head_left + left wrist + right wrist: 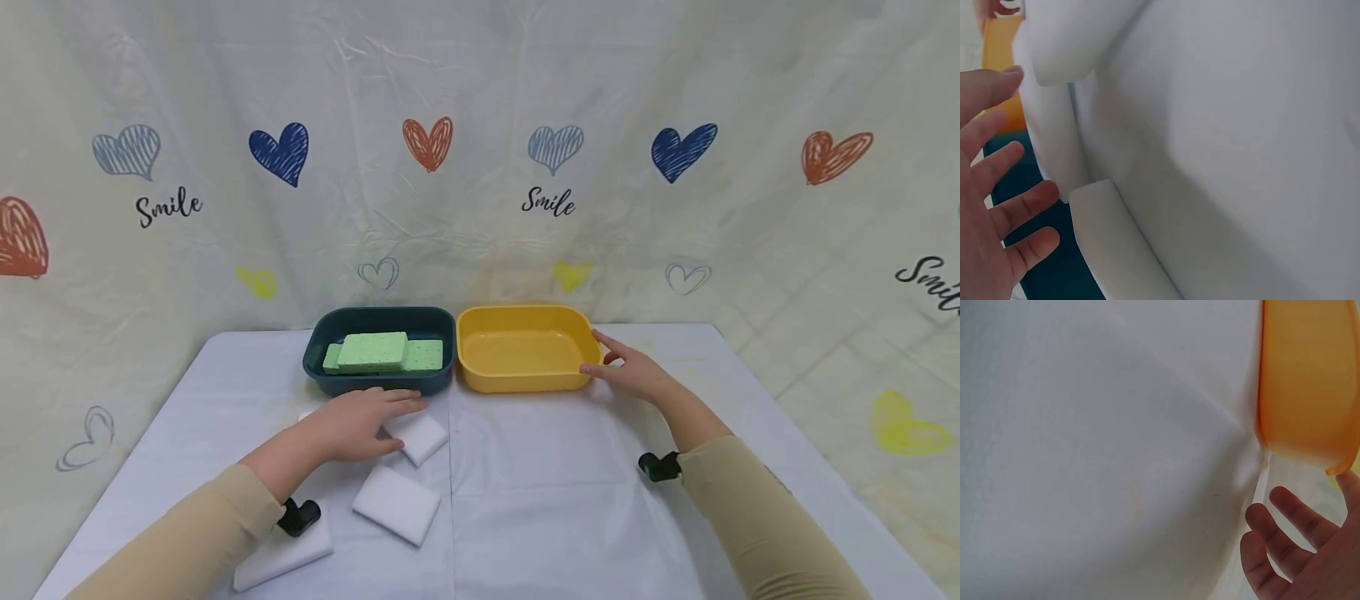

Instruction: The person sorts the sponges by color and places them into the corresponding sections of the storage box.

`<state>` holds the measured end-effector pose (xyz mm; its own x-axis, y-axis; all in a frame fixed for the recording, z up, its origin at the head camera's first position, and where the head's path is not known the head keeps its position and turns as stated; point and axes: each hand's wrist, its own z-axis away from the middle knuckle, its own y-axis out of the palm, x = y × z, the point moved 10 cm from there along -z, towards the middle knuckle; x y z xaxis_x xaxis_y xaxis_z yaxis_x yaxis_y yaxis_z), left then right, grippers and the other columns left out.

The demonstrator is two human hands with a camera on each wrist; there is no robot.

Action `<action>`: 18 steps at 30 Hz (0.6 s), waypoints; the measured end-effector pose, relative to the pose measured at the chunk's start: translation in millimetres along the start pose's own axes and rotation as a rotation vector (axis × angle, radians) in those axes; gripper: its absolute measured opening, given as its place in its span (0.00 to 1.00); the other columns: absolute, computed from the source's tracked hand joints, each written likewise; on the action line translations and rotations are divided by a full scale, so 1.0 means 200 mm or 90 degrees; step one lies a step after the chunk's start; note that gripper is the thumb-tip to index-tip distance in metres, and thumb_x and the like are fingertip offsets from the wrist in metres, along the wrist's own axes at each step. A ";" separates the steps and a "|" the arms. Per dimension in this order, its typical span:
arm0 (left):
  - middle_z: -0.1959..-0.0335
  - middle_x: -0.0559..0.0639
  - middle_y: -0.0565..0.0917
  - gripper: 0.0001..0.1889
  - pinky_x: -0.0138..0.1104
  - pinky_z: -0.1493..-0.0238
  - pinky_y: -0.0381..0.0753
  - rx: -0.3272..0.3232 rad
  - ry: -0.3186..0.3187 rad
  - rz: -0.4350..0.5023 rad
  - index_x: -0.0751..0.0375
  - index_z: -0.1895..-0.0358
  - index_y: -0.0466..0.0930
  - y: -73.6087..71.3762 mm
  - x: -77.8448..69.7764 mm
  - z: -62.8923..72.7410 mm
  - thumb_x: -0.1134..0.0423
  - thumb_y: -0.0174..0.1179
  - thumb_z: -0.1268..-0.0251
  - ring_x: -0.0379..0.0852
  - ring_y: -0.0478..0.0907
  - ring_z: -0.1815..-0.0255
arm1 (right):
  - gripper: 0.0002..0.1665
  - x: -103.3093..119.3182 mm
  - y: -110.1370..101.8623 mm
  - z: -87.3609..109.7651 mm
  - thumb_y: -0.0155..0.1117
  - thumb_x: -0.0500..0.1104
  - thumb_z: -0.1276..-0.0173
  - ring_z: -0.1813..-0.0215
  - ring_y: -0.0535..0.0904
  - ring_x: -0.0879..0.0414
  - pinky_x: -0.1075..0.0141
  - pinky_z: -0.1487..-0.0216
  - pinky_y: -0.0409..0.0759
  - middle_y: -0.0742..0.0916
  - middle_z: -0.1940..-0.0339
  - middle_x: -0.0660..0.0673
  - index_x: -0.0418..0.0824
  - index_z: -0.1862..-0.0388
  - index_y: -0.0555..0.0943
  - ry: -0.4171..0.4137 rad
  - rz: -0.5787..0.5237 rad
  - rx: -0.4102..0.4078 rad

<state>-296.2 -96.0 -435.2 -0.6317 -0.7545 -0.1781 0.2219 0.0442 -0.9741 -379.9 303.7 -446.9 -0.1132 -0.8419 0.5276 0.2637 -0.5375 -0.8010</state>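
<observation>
My left hand [348, 427] reaches over a white sponge block [422, 437], its fingers spread and loosely extended. In the left wrist view, white blocks [1057, 137] lie near the fingertips, and nothing is held. A second white block [397, 504] lies nearer on the table, and a third [292, 557] sits partly under the left forearm. At the right end of a yellow tray [525, 383], my right hand [633, 373] touches the rim with thumb and forefinger spread apart. Its other fingers [1297, 515] stay clear of the tray in the right wrist view.
A dark teal tray [437, 385] stands against the yellow one on its left, holding green sponges [372, 353], one stacked on top. White cloth [555, 500] covers the table. Behind the trays hangs a curtain [480, 225] printed with hearts.
</observation>
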 end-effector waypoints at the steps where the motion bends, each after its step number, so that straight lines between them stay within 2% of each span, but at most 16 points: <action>1: 0.24 0.38 0.64 0.33 0.50 0.30 0.66 0.002 0.002 -0.002 0.36 0.26 0.65 0.00 0.00 -0.01 0.44 0.62 0.35 0.51 0.65 0.27 | 0.60 0.00 0.00 0.00 0.61 0.76 0.41 0.43 0.69 0.38 0.40 0.41 0.73 0.72 0.37 0.33 0.60 0.18 0.45 0.002 0.000 -0.002; 9: 0.29 0.39 0.71 0.33 0.46 0.36 0.71 0.012 0.005 -0.026 0.34 0.29 0.70 0.02 -0.01 -0.04 0.49 0.66 0.40 0.50 0.71 0.35 | 0.60 0.00 0.00 -0.01 0.62 0.75 0.41 0.43 0.70 0.38 0.42 0.42 0.73 0.74 0.37 0.33 0.57 0.17 0.46 -0.005 0.005 -0.003; 13: 0.34 0.42 0.75 0.31 0.47 0.34 0.70 0.012 0.009 -0.023 0.35 0.31 0.74 0.01 -0.04 -0.05 0.44 0.68 0.40 0.49 0.71 0.35 | 0.61 0.00 0.00 -0.01 0.62 0.76 0.42 0.44 0.70 0.38 0.42 0.42 0.73 0.74 0.37 0.33 0.58 0.17 0.47 -0.003 0.006 -0.005; 18: 0.38 0.43 0.77 0.33 0.46 0.37 0.73 0.027 0.004 -0.027 0.35 0.33 0.75 0.00 -0.07 -0.06 0.39 0.69 0.44 0.48 0.73 0.37 | 0.61 0.00 -0.01 0.01 0.62 0.76 0.42 0.43 0.70 0.38 0.41 0.41 0.73 0.73 0.37 0.33 0.58 0.17 0.46 0.003 0.003 -0.003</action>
<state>-296.2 -77.8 -433.8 -0.6455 -0.7511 -0.1382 0.2263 -0.0152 -0.9739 -379.1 304.5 -444.8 -0.1170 -0.8443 0.5230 0.2598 -0.5343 -0.8044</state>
